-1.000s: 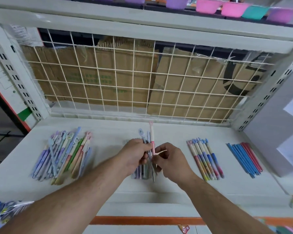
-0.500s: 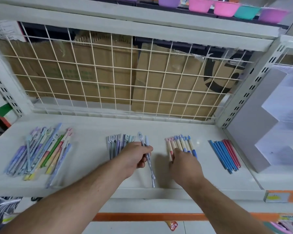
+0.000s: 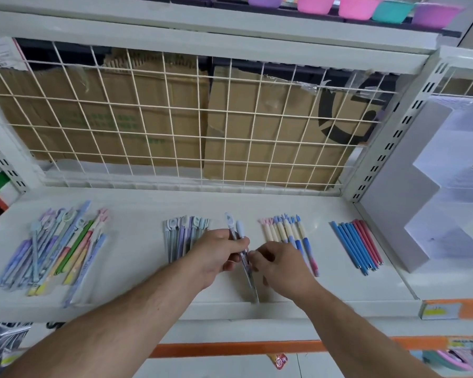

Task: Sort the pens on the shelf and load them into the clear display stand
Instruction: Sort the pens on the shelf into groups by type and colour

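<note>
Left hand (image 3: pixel 219 253): fingers curled round the held pens (image 3: pixel 250 278), thumb across the top, firm grip on two pens at mid-barrel. Caps stick out above the knuckles, pointing toward the wire grid (image 3: pixel 175 118). The lower barrels run down past the palm, tips near the front lip of the white shelf (image 3: pixel 137 214), angled slightly to the right. Right hand (image 3: pixel 283 266): fingers curled, tips touching the same barrels just below the left thumb. Can't tell whether that is an actual pinch or only contact. The held pens therefore sit between both sets of fingertips, left hand above and right hand below and to the right. The rest of the stock lies flat on the shelf. The mixed pile (image 3: pixel 58 249) is at far left, loosely crossed. The pastel row (image 3: pixel 185 233) is just left of the left hand and partly hidden by it. The cream-and-blue row (image 3: pixel 286 231) is just behind the right hand. The blue-and-pink row (image 3: pixel 355 244) is further right, well apart from both hands. The stepped display stand (image 3: pixel 410 203) is at the far right of the shelf; no pens are visible in it. Cardboard boxes (image 3: pixel 257 137) sit behind the grid, and coloured bowls (image 3: pixel 352 6) are on the shelf above.
</note>
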### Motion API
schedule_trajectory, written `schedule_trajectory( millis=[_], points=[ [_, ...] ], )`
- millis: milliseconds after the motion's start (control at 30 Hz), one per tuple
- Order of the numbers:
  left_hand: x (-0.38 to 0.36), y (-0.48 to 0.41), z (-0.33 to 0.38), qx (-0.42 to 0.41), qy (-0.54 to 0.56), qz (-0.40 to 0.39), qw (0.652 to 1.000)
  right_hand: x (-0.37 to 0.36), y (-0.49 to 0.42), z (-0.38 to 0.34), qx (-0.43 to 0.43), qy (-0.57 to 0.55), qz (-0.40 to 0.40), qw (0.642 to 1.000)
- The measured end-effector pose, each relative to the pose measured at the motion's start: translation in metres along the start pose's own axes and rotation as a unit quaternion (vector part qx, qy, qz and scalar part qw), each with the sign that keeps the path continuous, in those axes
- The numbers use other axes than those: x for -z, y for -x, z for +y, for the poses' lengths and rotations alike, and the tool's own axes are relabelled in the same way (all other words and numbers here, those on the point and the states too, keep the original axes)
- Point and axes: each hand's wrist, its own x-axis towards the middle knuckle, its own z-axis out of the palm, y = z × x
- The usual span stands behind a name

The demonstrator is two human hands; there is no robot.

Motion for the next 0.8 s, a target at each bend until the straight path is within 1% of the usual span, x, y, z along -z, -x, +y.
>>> schedule_trajectory(
  millis=[67, 100, 133, 300, 367, 467, 567, 667, 800],
  points=[
    [-0.004, -0.002, 0.001, -0.006, 0.007, -0.011, 1.000, 0.003, 0.003, 0.000, 0.002, -0.059, -0.052, 0.997],
    [-0.006, -0.003, 0.001, -0.009, 0.007, -0.019, 1.000, 0.004, 0.004, 0.001, 0.006, -0.077, -0.060, 0.995],
    [-0.009, -0.004, 0.001, -0.012, 0.005, -0.025, 1.000, 0.005, 0.005, 0.003, 0.009, -0.089, -0.054, 0.994],
    [-0.022, -0.010, 0.001, -0.010, 0.003, -0.047, 0.999, 0.015, 0.004, 0.013, -0.001, -0.125, 0.029, 0.992],
    [-0.027, -0.010, 0.001, -0.014, -0.009, -0.057, 0.998, 0.019, 0.003, 0.015, -0.005, -0.131, 0.043, 0.990],
    [-0.029, -0.010, 0.000, -0.020, -0.029, -0.057, 0.998, 0.019, 0.002, 0.015, -0.007, -0.135, 0.040, 0.990],
    [-0.021, -0.008, 0.002, -0.031, -0.057, -0.036, 0.997, 0.013, 0.000, 0.011, -0.007, -0.140, 0.021, 0.990],
    [-0.003, -0.002, 0.002, -0.062, -0.094, -0.004, 0.994, -0.001, -0.005, 0.000, 0.001, -0.135, -0.002, 0.991],
    [0.036, 0.004, -0.001, -0.085, -0.136, 0.087, 0.983, -0.027, -0.013, -0.021, 0.008, -0.138, -0.035, 0.990]
  ],
)
